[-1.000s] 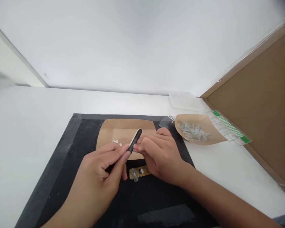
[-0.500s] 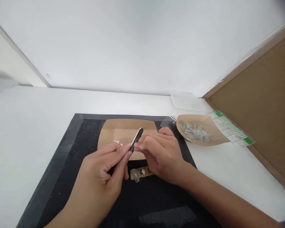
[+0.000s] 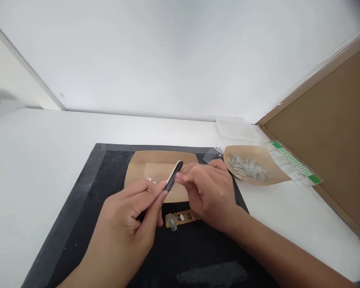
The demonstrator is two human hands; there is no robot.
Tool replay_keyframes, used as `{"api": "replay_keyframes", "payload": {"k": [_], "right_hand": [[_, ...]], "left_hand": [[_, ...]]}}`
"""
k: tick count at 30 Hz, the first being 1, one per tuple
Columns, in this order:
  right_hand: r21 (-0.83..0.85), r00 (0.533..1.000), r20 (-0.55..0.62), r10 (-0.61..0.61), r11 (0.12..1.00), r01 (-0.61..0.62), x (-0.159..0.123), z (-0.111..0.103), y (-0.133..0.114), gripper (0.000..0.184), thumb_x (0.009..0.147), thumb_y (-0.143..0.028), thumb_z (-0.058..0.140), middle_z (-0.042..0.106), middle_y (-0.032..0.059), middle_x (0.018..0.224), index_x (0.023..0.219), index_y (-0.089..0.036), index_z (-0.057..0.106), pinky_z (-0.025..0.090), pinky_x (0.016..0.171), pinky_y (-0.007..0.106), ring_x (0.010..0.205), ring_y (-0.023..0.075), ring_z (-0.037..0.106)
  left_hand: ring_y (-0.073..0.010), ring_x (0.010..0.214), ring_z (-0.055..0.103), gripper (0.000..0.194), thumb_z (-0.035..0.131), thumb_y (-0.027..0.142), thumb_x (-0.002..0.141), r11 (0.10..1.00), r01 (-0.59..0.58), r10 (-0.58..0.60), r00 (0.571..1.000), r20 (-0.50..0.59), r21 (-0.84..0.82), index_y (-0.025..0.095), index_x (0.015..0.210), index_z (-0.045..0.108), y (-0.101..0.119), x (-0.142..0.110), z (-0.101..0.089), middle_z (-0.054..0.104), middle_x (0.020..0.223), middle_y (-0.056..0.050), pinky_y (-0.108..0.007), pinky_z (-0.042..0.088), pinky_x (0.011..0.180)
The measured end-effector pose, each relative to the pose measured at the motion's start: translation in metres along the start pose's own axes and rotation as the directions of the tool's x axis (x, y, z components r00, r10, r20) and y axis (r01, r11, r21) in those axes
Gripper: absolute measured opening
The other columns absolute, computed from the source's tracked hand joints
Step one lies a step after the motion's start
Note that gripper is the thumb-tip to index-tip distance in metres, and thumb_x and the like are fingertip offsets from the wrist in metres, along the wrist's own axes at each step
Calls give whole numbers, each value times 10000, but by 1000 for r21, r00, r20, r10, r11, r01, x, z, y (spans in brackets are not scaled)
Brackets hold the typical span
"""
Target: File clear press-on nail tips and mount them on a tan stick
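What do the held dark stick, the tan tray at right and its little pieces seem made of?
Dark stick: unclear, perhaps coated board; matte black with a pale edge. Tan tray: probably matte paperboard, thin-walled and plain brown. Little pieces: likely plastic, smooth-looking and translucent.

A paper tray (image 3: 156,158) holding flakes lay on the mat (image 3: 75,208), beyond the stick (image 3: 171,182) in the left hand (image 3: 126,216). Between the hands, lower, lay a strip (image 3: 186,221). Right of the right hand (image 3: 211,192), another tray (image 3: 274,174) held plastic pieces (image 3: 247,167).
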State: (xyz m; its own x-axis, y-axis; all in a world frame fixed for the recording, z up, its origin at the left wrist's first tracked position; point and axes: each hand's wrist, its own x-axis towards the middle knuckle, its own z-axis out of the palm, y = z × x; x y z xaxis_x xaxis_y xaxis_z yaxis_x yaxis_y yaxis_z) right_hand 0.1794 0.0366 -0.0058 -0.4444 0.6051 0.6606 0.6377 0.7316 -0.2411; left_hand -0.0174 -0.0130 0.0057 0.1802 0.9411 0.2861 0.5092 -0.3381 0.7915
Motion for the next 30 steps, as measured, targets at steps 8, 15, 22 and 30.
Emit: {"api": "replay_keyframes", "payload": {"k": [8,15,22,30], "right_hand": [[-14,999,-3,43,999,-43,0,0,-1,253,1041,-143,597,765,-25,747,800,-206,548,295,687,354,651,114,665],[-18,999,-5,43,999,-43,1,-1,-1,247,1037,-136,606,761,-30,757,804,-200,558,287,684,348,652,103,667],[-48,999,-21,40,998,-41,1,-2,1,223,1025,-128,617,754,-28,747,814,-193,585,278,683,352,640,110,657],[-27,999,18,28,999,-27,2,-3,-1,230,1036,-135,586,766,-27,756,817,-202,565,294,688,347,636,107,652]], "left_hand": [[-87,566,601,353,553,194,1052,1000,-17,17,1000,15,18,201,716,663,-1,-1,2,609,666,33,-206,489,600],[-82,571,605,322,546,180,1054,999,-34,34,999,31,14,203,765,684,-3,-2,3,598,671,37,-202,495,603],[-75,565,603,320,542,177,1058,999,-31,31,999,29,8,205,772,683,-3,-3,2,594,670,44,-198,496,602],[-72,542,587,366,554,199,1055,1000,-9,9,999,36,11,202,702,647,-2,-2,-1,587,647,46,-205,475,570]]}}
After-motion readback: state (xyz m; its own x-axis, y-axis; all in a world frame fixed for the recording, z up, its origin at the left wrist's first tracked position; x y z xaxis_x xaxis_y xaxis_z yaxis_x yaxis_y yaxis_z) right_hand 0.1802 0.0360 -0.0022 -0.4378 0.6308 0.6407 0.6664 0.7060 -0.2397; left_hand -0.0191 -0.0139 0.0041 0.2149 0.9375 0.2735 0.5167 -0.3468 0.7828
